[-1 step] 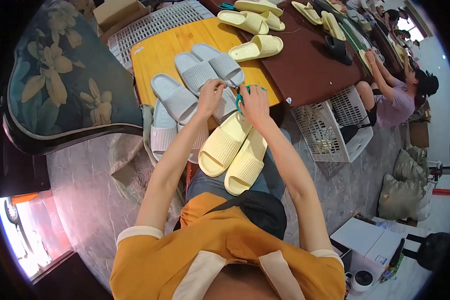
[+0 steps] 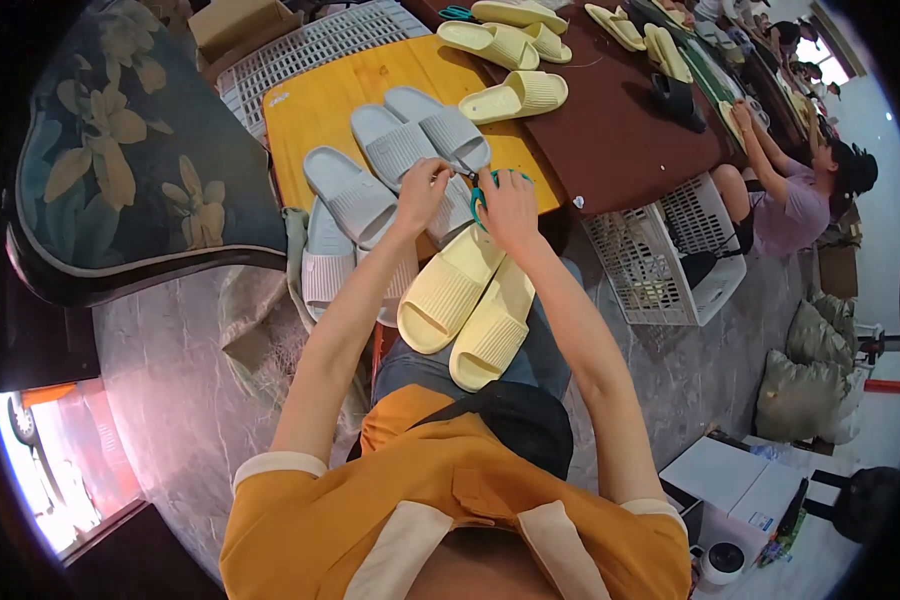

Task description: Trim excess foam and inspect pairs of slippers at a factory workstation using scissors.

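Note:
My right hand [image 2: 509,207] grips teal-handled scissors [image 2: 477,203], whose blades point up and left beside a grey slipper [image 2: 453,203]. Close to the blade tips, my left hand [image 2: 423,195] has its fingers pinched together over the grey slippers; what they hold is too small to make out. More grey slippers [image 2: 350,193] lie around it, two of them [image 2: 395,140] farther up on the yellow wooden table [image 2: 315,110]. Below my hands, across my lap, rest two pale yellow slippers [image 2: 452,290] side by side.
Yellow slippers [image 2: 515,97] and a black slipper [image 2: 676,100] lie on the yellow and brown tables [image 2: 610,150]. White plastic crates [image 2: 640,265] stand at right and behind. A flowered chair back [image 2: 150,170] is at left. Another person [image 2: 795,205] works at far right.

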Demonstrator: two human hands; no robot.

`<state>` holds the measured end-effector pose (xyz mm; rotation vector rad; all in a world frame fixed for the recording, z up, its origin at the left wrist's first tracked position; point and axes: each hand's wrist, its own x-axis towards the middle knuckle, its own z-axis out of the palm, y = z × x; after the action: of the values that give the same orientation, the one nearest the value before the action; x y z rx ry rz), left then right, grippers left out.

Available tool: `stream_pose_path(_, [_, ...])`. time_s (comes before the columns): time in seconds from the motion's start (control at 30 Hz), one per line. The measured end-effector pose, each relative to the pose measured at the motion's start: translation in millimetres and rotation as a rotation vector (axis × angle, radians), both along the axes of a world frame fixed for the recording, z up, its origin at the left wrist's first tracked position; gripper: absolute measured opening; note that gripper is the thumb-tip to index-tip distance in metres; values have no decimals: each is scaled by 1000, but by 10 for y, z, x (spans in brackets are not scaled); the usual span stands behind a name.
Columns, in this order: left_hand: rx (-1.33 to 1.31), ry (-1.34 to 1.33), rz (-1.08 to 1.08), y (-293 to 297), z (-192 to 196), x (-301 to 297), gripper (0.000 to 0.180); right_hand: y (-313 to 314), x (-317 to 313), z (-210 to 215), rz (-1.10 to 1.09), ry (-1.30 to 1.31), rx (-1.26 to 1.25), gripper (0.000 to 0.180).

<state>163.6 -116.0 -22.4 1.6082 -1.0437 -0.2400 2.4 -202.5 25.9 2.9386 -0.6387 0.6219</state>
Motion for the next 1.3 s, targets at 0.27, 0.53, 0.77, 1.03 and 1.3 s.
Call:
stream_pose_path(0.27, [44, -83, -6, 142, 82, 19, 14, -92, -60, -196, -129, -49, 355, 36])
stream_pose_path(0.53, [79, -171, -214, 1256, 827, -473, 11, -594, -606, -681, -572, 168, 652, 38])
stream_pose_path(0.77, [311, -51, 231, 2539, 826, -626, 9, -1076, -526, -1157, -395, -95, 769, 38])
stream_pose_path(1.03, [979, -258, 276, 3942, 145, -274, 24, -530, -496, -811, -19, -410, 1041, 35])
stream_pose_path(1.3, [418, -233, 0, 2069, 742, -747, 27, -23, -913, -548, 15, -152, 732, 16])
